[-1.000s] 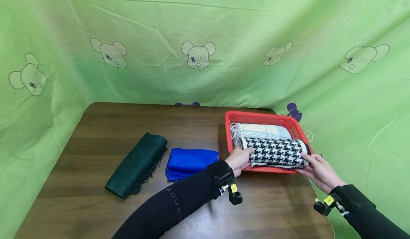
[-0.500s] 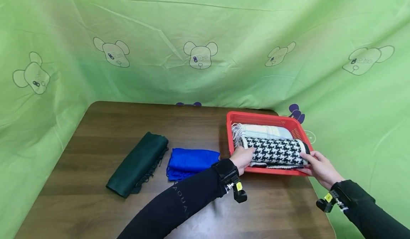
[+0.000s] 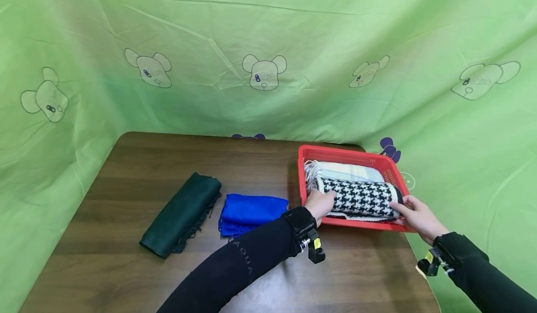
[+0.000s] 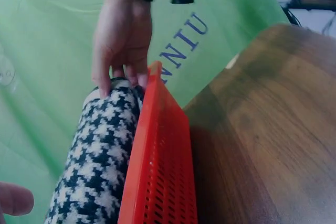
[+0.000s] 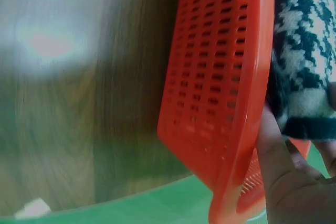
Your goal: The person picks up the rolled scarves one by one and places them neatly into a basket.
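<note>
A folded black-and-white houndstooth scarf [image 3: 361, 197] lies inside the front part of a red plastic basket [image 3: 335, 152]. My left hand [image 3: 320, 204] grips the scarf's left end, its thumb on top. At the other end my right hand [image 3: 419, 218] holds the scarf between thumb and fingers. The right wrist view shows the fingers of the right hand [image 5: 296, 182] between the scarf and the basket's rim. Behind it in the basket sits a folded white scarf [image 3: 348, 171] with pale stripes and fringe. The left hand's fingertips are hidden in the head view.
Left of the basket, a folded blue scarf [image 3: 253, 213] lies on the brown wooden table [image 3: 105, 238]. Farther left is a folded dark green scarf [image 3: 182, 215] with a fringed edge, set at a slant. A green cloth curtain [image 3: 201, 94] hangs behind the table.
The houndstooth scarf has settled slightly lower in the basket with both hands on it. More of the basket's front rim shows near the right hand. The other scarves stay put.
</note>
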### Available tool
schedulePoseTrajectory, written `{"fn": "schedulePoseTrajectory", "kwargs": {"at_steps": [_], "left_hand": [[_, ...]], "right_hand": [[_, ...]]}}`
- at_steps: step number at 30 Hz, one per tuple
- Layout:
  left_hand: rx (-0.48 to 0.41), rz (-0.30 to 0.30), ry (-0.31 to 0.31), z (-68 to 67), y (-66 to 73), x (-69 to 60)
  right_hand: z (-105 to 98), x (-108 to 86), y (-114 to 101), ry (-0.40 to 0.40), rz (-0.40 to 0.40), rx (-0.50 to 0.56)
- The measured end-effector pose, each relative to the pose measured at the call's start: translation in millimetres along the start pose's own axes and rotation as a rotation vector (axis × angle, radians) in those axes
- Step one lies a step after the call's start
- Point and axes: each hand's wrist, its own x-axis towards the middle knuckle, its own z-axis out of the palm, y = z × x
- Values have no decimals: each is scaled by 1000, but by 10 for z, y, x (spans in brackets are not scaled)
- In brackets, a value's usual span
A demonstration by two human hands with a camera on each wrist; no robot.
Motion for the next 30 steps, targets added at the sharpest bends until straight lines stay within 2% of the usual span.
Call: {"fn": "schedulePoseTrajectory", "kwargs": {"at_steps": [4,9,15,18,22,30], "left_hand": [[12,-9,-3,-5,17,-39],[22,-24,-15,-7,63,-77],[14,-26,-26,-36,97,-64],[-7,-30,-51,-53,107,-50],[7,-24,-50,-63,99,-40],[21,-40,-36,-34,56,32]], "right_hand": [[-1,-11,9,20,-19,-75],[5,-10,4,42,-20,-69],[-17,6,-34,40,-23,-82],[-41,10,-57,47,-35,-146],[-65,17,-83,61,-44,-240],[-56,41,-105,12,5,-182]]}}
